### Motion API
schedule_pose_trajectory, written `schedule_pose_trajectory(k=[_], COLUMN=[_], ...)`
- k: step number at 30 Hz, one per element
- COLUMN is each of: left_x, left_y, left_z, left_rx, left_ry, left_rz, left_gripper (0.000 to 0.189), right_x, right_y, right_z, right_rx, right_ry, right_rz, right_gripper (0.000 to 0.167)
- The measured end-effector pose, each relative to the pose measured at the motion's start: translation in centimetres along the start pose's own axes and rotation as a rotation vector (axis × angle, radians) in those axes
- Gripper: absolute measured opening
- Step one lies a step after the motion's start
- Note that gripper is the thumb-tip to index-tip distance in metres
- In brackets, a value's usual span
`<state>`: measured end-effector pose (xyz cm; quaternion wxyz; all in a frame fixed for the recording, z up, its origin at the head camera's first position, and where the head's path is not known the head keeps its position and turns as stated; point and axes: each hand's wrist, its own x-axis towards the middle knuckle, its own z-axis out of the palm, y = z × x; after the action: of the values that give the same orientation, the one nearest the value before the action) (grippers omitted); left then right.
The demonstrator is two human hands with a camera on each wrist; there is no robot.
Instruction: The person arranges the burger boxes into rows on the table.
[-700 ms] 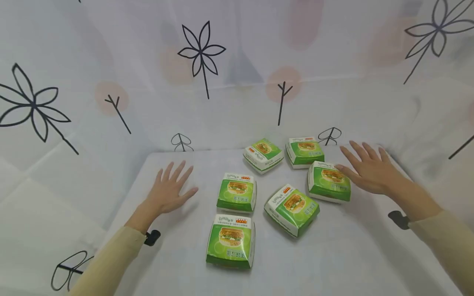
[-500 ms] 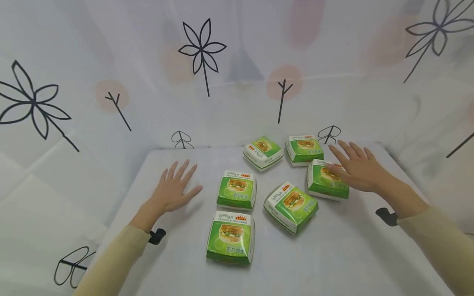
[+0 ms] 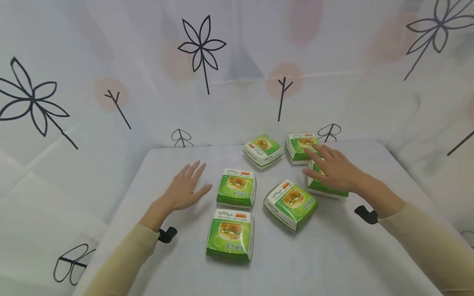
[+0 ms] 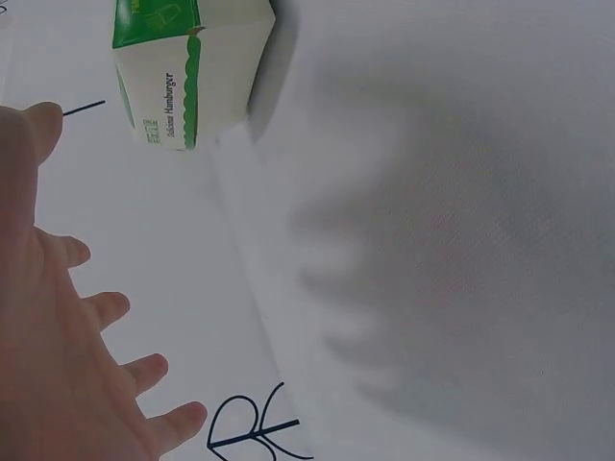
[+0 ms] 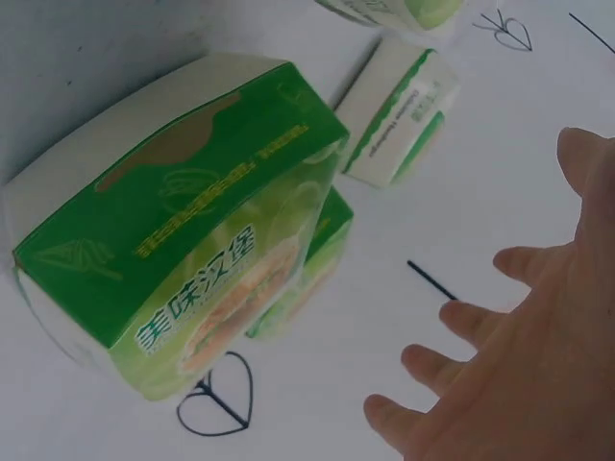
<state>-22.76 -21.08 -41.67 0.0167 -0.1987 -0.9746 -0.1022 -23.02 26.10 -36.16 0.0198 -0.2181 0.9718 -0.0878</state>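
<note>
Your right hand (image 3: 335, 170) had slid left over the burger box (image 3: 326, 187), fingers apart; your left hand (image 3: 187, 189) stayed flat, fingers apart.

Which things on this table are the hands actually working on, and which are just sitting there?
In hand:
- right hand, open, over the green-and-white cardboard burger box at the right
- left hand, open, beside the middle green-and-white burger box

Lying about:
- four other burger boxes
- white cloth-covered table
- flower-printed backdrop
</note>
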Motion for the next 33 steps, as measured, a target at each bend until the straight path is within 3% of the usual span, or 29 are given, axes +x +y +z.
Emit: schedule_pose_trajectory(k=[12, 23, 33], left_x=[-0.1, 0.4, 0.9], left_y=[0.4, 0.7, 0.9], left_z=[0.6, 1.3, 1.9], left_rx=[-0.040, -0.261, -0.480], left_ry=[-0.041, -0.068, -0.120], left_rz=[-0.023, -0.061, -0.049], left_gripper=[0.084, 0.089, 0.089], right_x=[1.5, 2.4, 3.9], right_y=[-2.0, -3.7, -5.4], right_z=[0.5, 0.1, 0.5], right_rx=[0.047, 0.225, 0.321], right_ry=[-0.032, -0.106, -0.147], right_rz=[-0.052, -0.038, -0.041], right_gripper=[0.080, 0.084, 0.083])
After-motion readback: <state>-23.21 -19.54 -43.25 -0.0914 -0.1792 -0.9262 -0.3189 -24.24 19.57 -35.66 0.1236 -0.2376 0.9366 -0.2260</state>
